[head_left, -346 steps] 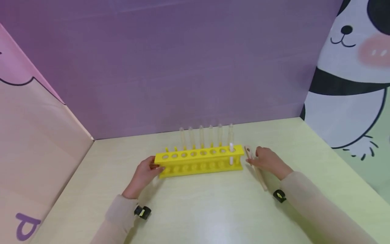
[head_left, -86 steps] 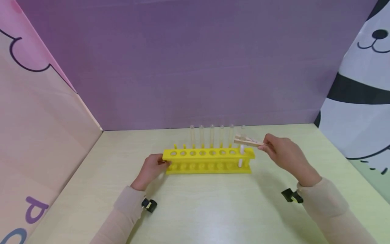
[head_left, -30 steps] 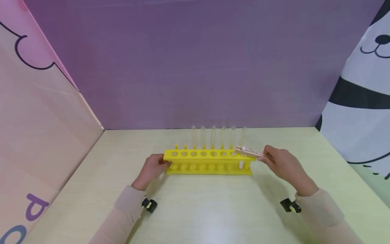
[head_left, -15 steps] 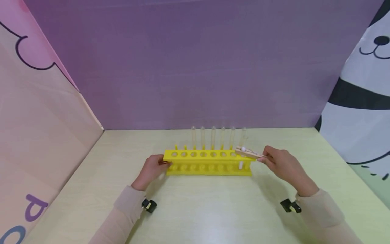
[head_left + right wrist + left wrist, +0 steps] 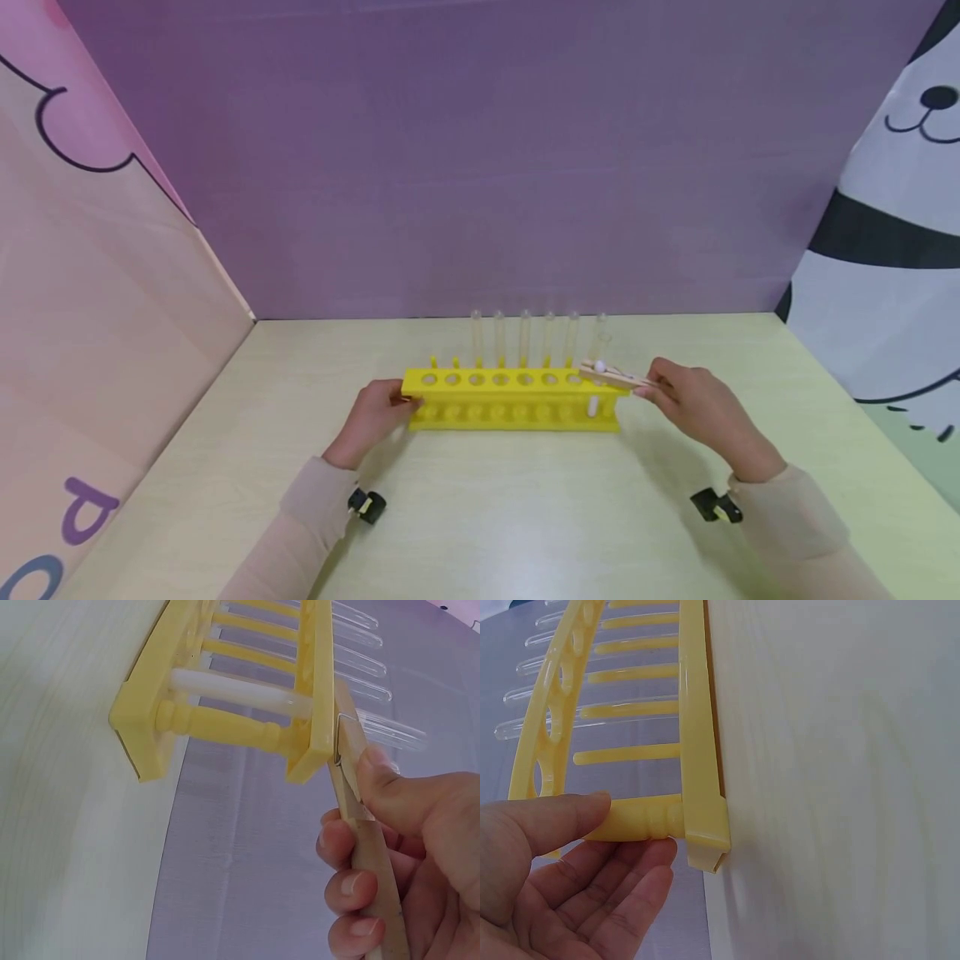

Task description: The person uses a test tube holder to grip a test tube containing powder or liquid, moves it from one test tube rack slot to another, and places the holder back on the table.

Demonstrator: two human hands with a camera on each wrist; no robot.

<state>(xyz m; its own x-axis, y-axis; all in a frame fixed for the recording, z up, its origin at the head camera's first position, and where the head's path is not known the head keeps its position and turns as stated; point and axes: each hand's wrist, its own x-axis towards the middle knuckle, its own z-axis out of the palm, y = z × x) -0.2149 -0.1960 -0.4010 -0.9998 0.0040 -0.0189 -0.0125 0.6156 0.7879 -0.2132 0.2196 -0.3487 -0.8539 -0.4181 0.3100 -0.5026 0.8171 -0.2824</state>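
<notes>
A yellow test tube rack (image 5: 517, 382) stands on the table. My left hand (image 5: 372, 417) pinches its left end post (image 5: 641, 817) between thumb and fingers. My right hand (image 5: 697, 408) grips a wooden test tube clamp (image 5: 618, 378), thumb on top and fingers curled under the handle. The clamp's head lies just above the rack's top plate at the right end. It is around or against a test tube with white contents (image 5: 240, 691), standing in the end hole; whether it squeezes the glass I cannot tell. Several clear test tubes (image 5: 525, 337) hang inverted on pegs behind the holes.
Two bare yellow pegs (image 5: 444, 362) stand at the rack's back left. A purple backdrop (image 5: 480, 158) rises behind the table (image 5: 495, 517). Printed panels flank both sides, with a panda (image 5: 877, 325) on the right one.
My right hand has lifted the clamp from the table right of the rack, brought it over the white-filled tube and lowered it. The left hand keeps its hold. Nothing visibly moves in the last second.
</notes>
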